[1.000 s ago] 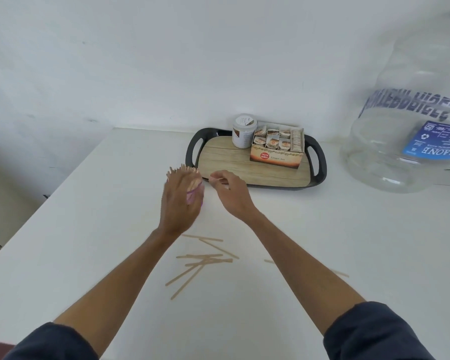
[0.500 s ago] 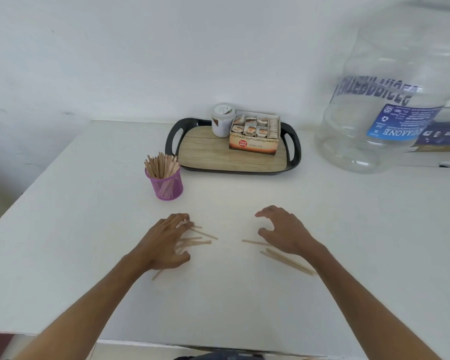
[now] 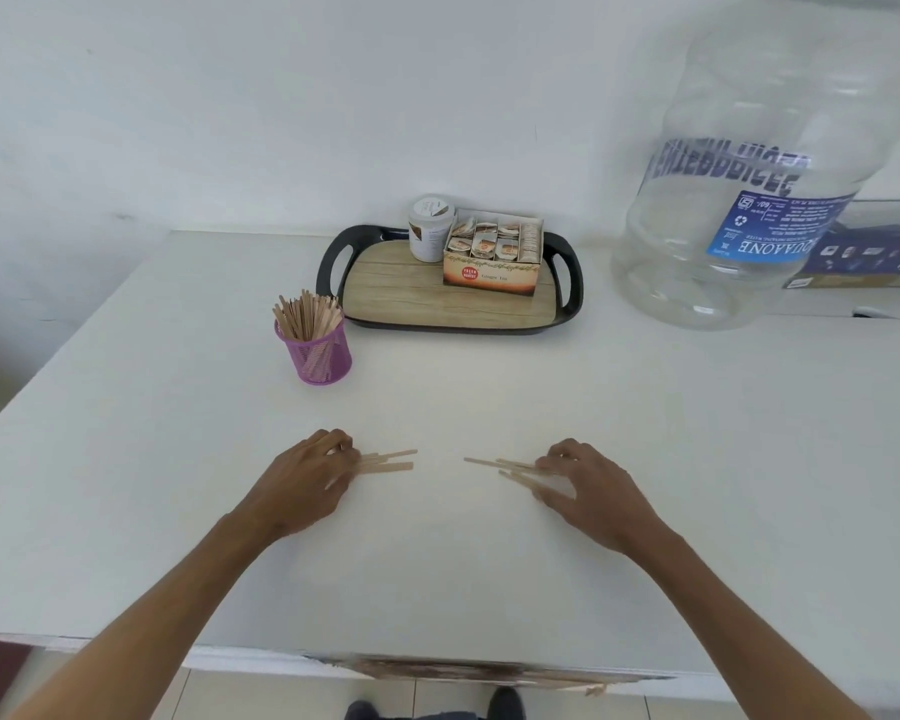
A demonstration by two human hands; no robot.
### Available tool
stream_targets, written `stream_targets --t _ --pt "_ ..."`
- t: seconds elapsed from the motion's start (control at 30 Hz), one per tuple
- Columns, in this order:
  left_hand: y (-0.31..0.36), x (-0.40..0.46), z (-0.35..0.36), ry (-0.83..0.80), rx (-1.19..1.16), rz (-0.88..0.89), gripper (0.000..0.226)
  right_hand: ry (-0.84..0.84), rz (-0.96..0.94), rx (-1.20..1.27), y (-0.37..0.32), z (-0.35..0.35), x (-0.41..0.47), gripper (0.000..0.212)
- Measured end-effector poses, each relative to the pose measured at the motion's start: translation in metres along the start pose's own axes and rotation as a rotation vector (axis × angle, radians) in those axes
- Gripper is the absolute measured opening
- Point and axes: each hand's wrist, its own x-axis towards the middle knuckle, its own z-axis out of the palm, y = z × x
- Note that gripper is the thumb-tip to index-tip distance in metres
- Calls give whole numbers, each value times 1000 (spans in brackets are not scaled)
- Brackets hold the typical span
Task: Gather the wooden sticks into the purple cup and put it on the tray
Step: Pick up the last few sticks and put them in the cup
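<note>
Since half a second ago my hands have gone from spread over scattered sticks to closed on them: my left hand (image 3: 305,478) now pinches a small bundle of wooden sticks (image 3: 388,459) whose free ends point toward 3 o'clock, and my right hand (image 3: 585,483) pinches a second bundle (image 3: 494,466) pointing toward 9 o'clock. The hands stay well apart, both low against the table (image 3: 489,574). No loose sticks show elsewhere on the surface, so I judge these to be the last pickups before loading. A second ago both hands were up at the purple cup (image 3: 322,350); it now stands unattended at 11 o'clock, upright, well filled, on the table just beside the tray's (image 3: 333,262) left handle, not on it. The tray at 12 o'clock carries a tea box (image 3: 492,267) and a white jar (image 3: 430,228), with bare board in front. The surface is plain white; a large clear water jug (image 3: 759,163) looms at 2 o'clock against a white wall.
</note>
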Motion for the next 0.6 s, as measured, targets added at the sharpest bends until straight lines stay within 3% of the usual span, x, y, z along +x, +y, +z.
stream_targets --t 0.1,0.33,0.6 --pt "6 2 2 21 25 -54 10 38 -54 5 -9 7 5 19" --pt "13 11 2 13 1 -86 10 98 -106 42 -19 15 19 16" --pt "12 16 5 -24 33 -29 15 23 -133 -36 -22 14 28 15"
